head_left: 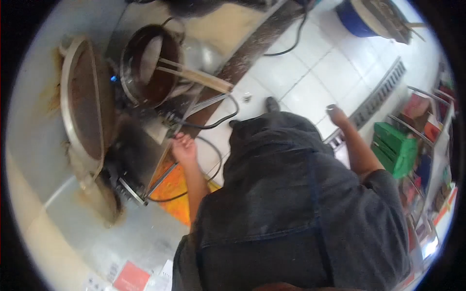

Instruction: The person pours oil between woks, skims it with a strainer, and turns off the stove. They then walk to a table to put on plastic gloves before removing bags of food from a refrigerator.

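My left hand (184, 148) is at the front edge of the stove (141, 145), its fingers curled in by the metal fittings there. Whatever lies within those fingers is too small to make out. Above it, a dark round pan (167, 58) sits on the stove. A strainer with a wooden handle (208, 80) rests across the pan, the handle pointing toward the floor side. My right hand (337, 115) hangs over the tiled floor, away from the stove; its fingers are blurred, with a small greyish patch at the tips.
A large round lid-like pan (82, 97) leans along the stove's far side. Black cables (213, 127) loop off the stove's edge. A blue bucket (359, 19) stands on the white tiles (310, 87). To the right are a floor grate (381, 92), a green crate (394, 150) and loaded shelves.
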`<action>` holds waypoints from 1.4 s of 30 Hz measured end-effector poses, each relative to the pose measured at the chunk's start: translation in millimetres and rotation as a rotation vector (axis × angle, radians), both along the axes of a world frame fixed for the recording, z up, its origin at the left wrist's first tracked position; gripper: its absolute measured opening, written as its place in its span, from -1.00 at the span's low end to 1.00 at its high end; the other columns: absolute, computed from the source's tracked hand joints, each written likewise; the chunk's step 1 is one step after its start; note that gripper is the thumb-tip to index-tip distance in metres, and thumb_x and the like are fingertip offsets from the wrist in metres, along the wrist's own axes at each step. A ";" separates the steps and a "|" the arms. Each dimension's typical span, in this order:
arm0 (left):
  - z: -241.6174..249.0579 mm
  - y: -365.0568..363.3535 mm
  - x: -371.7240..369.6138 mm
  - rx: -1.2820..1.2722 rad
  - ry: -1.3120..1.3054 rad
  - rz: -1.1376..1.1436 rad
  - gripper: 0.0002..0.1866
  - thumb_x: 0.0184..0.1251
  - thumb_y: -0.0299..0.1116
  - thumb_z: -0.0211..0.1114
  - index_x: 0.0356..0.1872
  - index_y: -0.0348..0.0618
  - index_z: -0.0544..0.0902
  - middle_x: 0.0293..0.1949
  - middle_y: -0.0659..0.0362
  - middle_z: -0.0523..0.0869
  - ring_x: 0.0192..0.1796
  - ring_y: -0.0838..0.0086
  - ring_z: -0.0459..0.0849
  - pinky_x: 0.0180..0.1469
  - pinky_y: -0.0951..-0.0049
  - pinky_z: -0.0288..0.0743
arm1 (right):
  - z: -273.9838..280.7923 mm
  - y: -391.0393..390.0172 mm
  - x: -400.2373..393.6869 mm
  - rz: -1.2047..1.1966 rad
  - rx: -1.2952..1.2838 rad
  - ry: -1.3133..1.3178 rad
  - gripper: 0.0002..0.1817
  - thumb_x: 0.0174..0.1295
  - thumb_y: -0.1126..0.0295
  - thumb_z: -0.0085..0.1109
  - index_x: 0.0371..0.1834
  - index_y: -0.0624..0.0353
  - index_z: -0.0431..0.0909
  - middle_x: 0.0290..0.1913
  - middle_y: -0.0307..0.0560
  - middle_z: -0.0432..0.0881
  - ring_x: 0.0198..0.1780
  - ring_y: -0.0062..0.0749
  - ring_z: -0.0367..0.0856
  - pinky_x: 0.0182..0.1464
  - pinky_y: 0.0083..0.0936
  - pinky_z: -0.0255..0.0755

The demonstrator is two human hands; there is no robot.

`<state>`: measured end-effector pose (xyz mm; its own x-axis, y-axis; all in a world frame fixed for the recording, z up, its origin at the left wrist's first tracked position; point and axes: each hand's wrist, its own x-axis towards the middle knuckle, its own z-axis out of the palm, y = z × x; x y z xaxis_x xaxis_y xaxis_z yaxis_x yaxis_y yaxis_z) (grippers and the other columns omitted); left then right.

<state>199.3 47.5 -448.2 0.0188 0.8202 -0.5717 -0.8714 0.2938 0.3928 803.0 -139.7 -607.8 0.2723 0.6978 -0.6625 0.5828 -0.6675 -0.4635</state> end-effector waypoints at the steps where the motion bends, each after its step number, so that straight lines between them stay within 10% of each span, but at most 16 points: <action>1: 1.0 2.0 -1.2 -0.027 -0.157 -0.023 -0.93 0.36 -0.37 0.10 -0.25 -0.11 0.48 -0.40 0.31 0.49 -0.50 0.61 0.35 -0.56 0.65 0.25 | -55.3 -25.0 12.8 0.157 0.086 -0.012 -0.58 0.30 0.16 0.05 0.06 0.26 0.51 0.01 0.19 0.61 0.08 -0.05 0.55 0.17 -0.29 0.37; 13: -18.6 17.9 -22.1 -0.040 -0.265 -0.174 -0.80 0.39 -0.32 -0.06 -0.22 -0.25 0.44 -0.28 0.18 0.54 -0.41 0.47 0.40 -0.52 0.55 0.30 | 64.2 -36.9 -13.2 -0.334 0.080 -0.114 -0.61 0.19 0.20 0.13 0.02 0.15 0.55 0.00 0.20 0.61 0.09 0.07 0.53 0.16 -0.19 0.40; 22: -46.5 34.9 -33.2 -0.017 -0.265 -0.300 -0.65 0.44 -0.21 -0.13 -0.34 -0.27 0.50 -0.39 0.17 0.59 -0.50 0.46 0.42 -0.55 0.53 0.32 | 51.3 -225.4 -82.3 -0.373 -0.026 -0.155 -0.59 0.17 0.08 0.14 0.01 0.06 0.53 0.00 0.19 0.61 0.08 0.10 0.54 0.14 -0.19 0.41; 30: -132.9 -25.4 -7.5 0.005 0.042 -0.642 -0.64 0.42 -0.02 0.06 -0.06 -0.08 0.55 -0.21 0.21 0.64 -0.37 0.45 0.55 -0.42 0.49 0.41 | 87.0 -358.0 -121.6 -0.024 -0.378 -0.111 -0.51 0.16 0.14 0.11 0.12 0.15 0.53 0.02 0.27 0.56 0.08 0.17 0.51 0.18 -0.15 0.37; 32: -57.3 -82.0 92.2 -0.027 0.776 -0.706 -0.68 0.35 -0.22 0.18 0.08 -0.04 0.49 0.03 0.19 0.59 -0.24 0.47 0.56 -0.33 0.44 0.42 | 76.1 -359.6 -129.4 -0.372 0.020 -0.228 -0.39 0.10 0.28 0.18 0.28 0.11 0.37 0.16 0.30 0.44 0.19 0.17 0.41 0.23 -0.16 0.32; 38: 46.4 -194.4 324.4 1.224 1.033 -1.133 -0.42 0.39 -0.38 0.07 0.41 -0.18 0.17 0.39 -0.05 0.21 0.36 0.16 0.26 0.36 0.14 0.10 | 134.4 -261.8 -115.1 -0.696 0.592 0.195 -0.34 0.27 0.04 0.10 0.33 0.23 0.27 0.17 0.20 0.48 0.23 -0.04 0.41 0.27 -0.25 0.27; 42: 141.1 -349.0 446.3 1.990 0.797 -1.075 -0.40 0.41 -0.10 0.00 0.39 -0.18 0.25 0.42 -0.08 0.17 0.48 0.02 0.06 0.45 0.06 -0.12 | 192.0 -264.4 -101.2 -0.871 0.567 1.069 -0.15 0.33 -0.33 -0.37 0.44 0.16 0.13 0.42 0.01 0.23 0.34 -0.17 0.31 0.23 -0.18 0.31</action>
<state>645.6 -301.6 -307.1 0.8908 0.0261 0.4537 -0.3357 -0.6350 0.6957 701.8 -404.1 -415.8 0.3015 0.8022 -0.5153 -0.6683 -0.2078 -0.7143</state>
